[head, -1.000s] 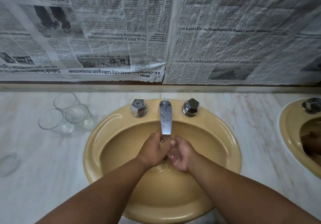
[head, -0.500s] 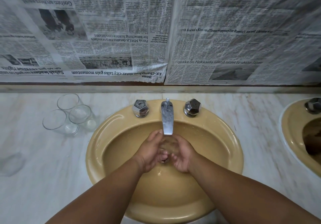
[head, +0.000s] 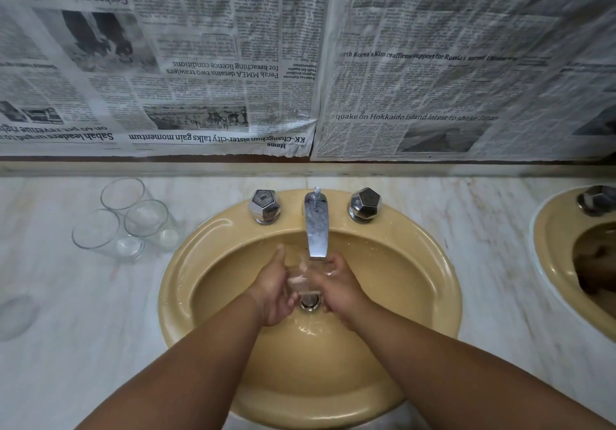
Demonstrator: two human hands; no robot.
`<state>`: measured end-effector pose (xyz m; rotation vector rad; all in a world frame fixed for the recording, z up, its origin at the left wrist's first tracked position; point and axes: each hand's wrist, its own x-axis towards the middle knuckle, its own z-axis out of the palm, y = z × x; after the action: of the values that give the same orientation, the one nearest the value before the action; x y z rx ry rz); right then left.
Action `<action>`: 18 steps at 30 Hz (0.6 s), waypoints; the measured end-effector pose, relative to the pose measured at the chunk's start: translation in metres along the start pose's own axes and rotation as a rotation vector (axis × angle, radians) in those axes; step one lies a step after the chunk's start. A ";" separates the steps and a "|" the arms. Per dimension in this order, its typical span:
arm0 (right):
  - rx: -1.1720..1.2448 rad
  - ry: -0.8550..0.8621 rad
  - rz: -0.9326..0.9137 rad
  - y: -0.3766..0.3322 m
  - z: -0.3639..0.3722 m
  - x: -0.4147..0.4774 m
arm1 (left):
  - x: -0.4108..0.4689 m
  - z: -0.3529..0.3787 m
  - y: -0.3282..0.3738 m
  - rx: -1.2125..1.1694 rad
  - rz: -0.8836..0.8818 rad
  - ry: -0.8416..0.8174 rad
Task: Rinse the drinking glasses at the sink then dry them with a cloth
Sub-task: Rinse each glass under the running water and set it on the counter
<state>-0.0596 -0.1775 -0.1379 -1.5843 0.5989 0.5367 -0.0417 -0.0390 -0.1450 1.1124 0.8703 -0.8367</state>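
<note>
A clear drinking glass (head: pixel 301 278) is under the tap spout (head: pixel 316 229) in the yellow sink (head: pixel 186 263), with water running over it and down to the drain (head: pixel 310 303). My left hand (head: pixel 273 291) holds the glass from the left and my right hand (head: pixel 341 286) grips it from the right. Much of the glass is hidden by water and fingers. Three more clear glasses (head: pixel 133 219) stand together on the marble counter left of the sink.
Two chrome tap knobs (head: pixel 265 206) (head: pixel 364 204) flank the spout. A blurred glass (head: pixel 15 316) sits at the far left edge of the counter. A second yellow basin (head: pixel 550 263) lies at the right. Newspaper (head: pixel 300 62) covers the wall behind.
My hands were pressed close together under the spout; now they have parted a little and the glass shows between them. The counter glasses have not moved.
</note>
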 end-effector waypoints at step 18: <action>-0.250 0.139 -0.270 0.022 0.020 0.013 | 0.001 -0.002 -0.004 0.015 -0.012 0.078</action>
<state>-0.0642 -0.1598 -0.1654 -1.9164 0.4228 0.3080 -0.0453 -0.0385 -0.1484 1.1603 0.9381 -0.8150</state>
